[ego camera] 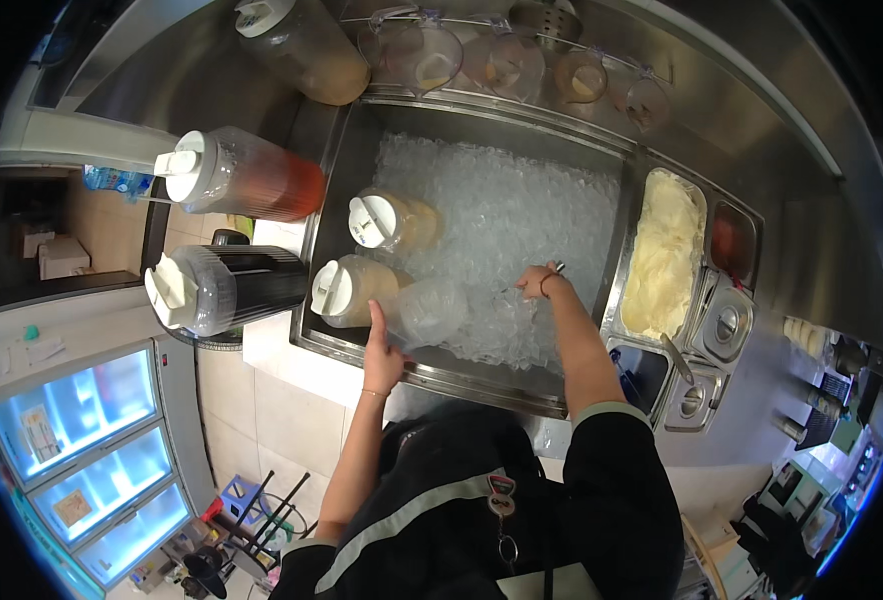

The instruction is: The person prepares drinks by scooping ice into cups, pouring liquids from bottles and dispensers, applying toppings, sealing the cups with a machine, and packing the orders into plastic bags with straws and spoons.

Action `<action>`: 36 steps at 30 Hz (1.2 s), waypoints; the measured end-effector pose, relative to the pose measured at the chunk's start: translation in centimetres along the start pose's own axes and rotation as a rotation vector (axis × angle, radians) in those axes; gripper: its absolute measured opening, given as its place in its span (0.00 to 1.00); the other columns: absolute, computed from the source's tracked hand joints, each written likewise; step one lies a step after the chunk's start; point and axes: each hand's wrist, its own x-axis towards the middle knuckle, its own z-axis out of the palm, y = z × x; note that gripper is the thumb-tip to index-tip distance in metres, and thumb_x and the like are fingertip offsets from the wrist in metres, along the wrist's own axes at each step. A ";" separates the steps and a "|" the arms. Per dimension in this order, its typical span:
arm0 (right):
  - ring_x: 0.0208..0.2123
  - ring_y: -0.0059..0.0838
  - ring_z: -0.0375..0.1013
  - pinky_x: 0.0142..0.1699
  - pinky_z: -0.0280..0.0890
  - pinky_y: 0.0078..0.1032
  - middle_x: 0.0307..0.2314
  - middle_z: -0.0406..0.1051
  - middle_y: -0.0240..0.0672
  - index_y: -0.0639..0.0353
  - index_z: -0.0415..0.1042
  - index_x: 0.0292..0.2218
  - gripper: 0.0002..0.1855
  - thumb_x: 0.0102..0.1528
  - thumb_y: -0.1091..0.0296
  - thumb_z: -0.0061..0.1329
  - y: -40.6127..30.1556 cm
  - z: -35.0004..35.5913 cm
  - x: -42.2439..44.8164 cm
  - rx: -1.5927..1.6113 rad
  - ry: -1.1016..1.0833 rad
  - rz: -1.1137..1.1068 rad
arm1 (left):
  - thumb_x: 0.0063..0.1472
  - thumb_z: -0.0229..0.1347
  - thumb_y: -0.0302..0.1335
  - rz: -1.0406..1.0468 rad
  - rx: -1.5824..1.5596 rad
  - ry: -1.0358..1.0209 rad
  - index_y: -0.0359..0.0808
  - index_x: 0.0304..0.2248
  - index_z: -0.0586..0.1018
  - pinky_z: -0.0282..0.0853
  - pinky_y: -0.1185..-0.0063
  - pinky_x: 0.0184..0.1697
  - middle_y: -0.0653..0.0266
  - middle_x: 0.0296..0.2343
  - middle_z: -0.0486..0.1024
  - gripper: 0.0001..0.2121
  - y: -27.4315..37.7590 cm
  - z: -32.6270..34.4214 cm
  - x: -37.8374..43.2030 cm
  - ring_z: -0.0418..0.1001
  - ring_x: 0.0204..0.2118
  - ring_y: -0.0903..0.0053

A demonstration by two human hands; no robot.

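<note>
My left hand (384, 360) grips a clear plastic container (432, 309) at the front left of a steel ice bin (456, 375). Its thumb points up along the side, and its other fingers are mostly hidden. The container leans over the crushed ice (509, 202). Deeper in the bin, my right hand (543, 282) is closed around a utensil with a metal handle end (559, 266); the rest of it is hidden in the ice and behind the hand. Two white-lidded jugs of pale liquid, a rear jug (393, 220) and a front jug (351, 291), stand in the bin's left part.
Left of the bin are a jug of red liquid (261, 176) and a jug of dark liquid (239, 289). Measuring jugs (513, 67) hang along the back. To the right sits a steel pan of pale yellow food (663, 255), beside lidded pans (723, 319).
</note>
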 end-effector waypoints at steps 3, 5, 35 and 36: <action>0.32 0.32 0.70 0.50 0.51 0.36 0.23 0.72 0.35 0.45 0.76 0.30 0.12 0.40 0.64 0.45 -3.2 -6.3 -4.1 0.040 -0.138 -0.077 | 0.45 0.36 0.08 -0.033 -0.062 -0.026 0.50 0.58 0.36 0.74 0.80 0.30 0.47 0.52 0.54 0.43 -0.4 -0.4 0.2 0.63 0.49 0.63; 0.27 0.32 0.69 0.45 0.55 0.35 0.19 0.71 0.33 0.47 0.76 0.26 0.11 0.38 0.63 0.44 -3.8 -9.2 -5.6 0.042 -0.101 -0.165 | 0.43 0.39 0.08 -0.095 -0.070 -0.048 0.44 0.58 0.38 0.72 0.78 0.35 0.45 0.54 0.48 0.43 0.5 -0.2 0.2 0.61 0.51 0.61; 0.45 0.41 0.64 0.47 0.59 0.37 0.44 0.63 0.42 0.48 0.60 0.50 0.35 0.39 0.59 0.56 -19.3 -6.1 -18.6 -0.352 0.558 0.047 | 0.40 0.48 0.12 0.229 0.389 -0.479 0.31 0.53 0.56 0.67 0.74 0.45 0.39 0.49 0.57 0.36 -2.9 -0.1 4.9 0.65 0.45 0.50; 0.52 0.43 0.55 0.54 0.53 0.38 0.50 0.57 0.43 0.47 0.60 0.50 0.41 0.34 0.56 0.60 -20.4 -3.8 -17.2 -0.391 0.543 -0.114 | 0.40 0.46 0.11 0.097 0.214 -0.552 0.30 0.52 0.58 0.69 0.74 0.42 0.39 0.48 0.58 0.34 -2.2 0.0 5.2 0.67 0.42 0.51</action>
